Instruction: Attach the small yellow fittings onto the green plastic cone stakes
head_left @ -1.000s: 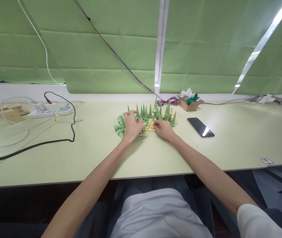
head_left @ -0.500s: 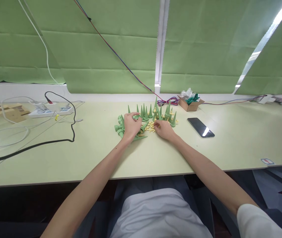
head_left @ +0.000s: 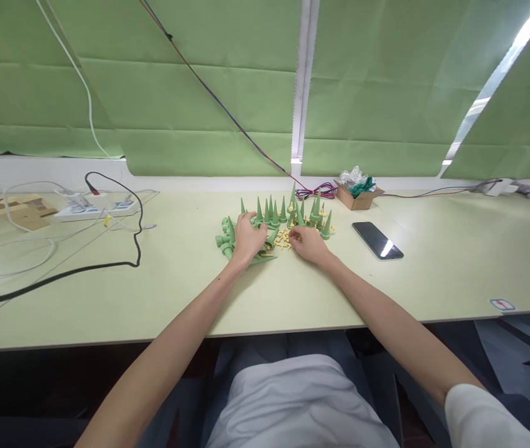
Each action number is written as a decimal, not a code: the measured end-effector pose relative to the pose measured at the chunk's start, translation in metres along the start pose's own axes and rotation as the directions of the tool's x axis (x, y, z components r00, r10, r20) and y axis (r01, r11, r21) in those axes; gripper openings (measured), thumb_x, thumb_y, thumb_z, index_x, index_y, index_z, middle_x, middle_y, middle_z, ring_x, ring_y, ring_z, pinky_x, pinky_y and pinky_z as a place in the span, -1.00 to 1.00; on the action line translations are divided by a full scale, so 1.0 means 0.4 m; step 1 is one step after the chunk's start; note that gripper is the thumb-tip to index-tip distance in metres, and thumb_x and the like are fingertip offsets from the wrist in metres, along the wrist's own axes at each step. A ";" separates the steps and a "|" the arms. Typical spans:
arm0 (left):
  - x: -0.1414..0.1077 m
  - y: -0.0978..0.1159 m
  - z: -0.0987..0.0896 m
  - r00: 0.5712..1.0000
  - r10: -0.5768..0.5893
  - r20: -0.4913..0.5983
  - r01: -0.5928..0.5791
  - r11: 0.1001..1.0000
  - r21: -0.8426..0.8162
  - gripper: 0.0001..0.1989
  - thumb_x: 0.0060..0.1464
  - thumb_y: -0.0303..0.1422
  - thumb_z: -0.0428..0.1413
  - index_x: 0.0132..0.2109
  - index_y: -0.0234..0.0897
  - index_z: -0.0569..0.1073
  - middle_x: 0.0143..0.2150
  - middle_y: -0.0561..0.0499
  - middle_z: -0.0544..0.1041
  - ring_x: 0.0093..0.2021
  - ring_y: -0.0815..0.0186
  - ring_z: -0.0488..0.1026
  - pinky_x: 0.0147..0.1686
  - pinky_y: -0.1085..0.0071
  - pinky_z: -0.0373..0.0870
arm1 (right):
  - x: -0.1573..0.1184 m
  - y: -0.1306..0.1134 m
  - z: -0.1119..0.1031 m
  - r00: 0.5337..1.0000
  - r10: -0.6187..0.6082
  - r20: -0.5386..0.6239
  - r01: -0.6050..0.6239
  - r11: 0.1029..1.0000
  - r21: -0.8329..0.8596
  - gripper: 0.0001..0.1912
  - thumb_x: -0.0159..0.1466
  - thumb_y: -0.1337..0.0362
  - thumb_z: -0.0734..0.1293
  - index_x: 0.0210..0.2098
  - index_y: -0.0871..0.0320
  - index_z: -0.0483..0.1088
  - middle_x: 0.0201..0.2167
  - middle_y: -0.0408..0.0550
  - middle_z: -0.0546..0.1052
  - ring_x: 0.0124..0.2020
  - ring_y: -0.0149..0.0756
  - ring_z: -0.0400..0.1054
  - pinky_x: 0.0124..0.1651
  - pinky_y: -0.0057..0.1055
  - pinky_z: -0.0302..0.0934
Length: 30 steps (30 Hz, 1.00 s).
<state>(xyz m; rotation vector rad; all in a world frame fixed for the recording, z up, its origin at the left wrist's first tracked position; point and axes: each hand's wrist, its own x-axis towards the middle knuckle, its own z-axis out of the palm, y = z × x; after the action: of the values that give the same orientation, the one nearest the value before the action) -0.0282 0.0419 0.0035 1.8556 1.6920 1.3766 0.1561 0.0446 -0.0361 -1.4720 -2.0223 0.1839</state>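
Note:
My left hand hovers over the left cluster of green plastic cones, thumb and forefinger apart and curved. Some cones there lie on their sides, and part of the cluster is hidden under the hand. My right hand rests at the edge of a small pile of yellow plastic pieces, its fingertips pinched together; whatever they hold is too small to make out. Behind the right hand stand more upright green cones, some with yellow bits among them.
A black phone lies right of the cones. Behind it stands a small cardboard box with crumpled plastic and green material. Coiled red and blue wires lie at the back. On the left are a white power strip, cables and cardboard pieces.
The thumb and forefinger of my left hand have shifted slightly, the thumb lower, over the cones. My right hand stays in place, still pinched by the yellow pieces.

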 end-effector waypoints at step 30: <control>-0.027 0.025 0.009 0.932 0.074 0.354 -0.034 0.993 -0.117 -0.67 0.16 -0.41 0.00 -0.03 -0.29 0.58 -0.60 0.05 0.49 -0.63 0.32 0.39 -0.33 0.31 0.46 | -0.005 -0.005 -0.003 0.995 -0.069 -0.069 0.075 0.993 0.087 -0.83 0.24 0.38 0.26 -0.30 0.17 0.51 -0.36 -0.08 0.59 -0.40 -0.32 0.37 -0.24 -0.42 0.17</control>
<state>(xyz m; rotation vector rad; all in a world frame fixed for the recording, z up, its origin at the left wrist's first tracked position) -0.0178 0.0311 0.0041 1.9592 1.3665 1.0438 0.1555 0.0419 -0.0352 -1.3306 -1.9848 0.1907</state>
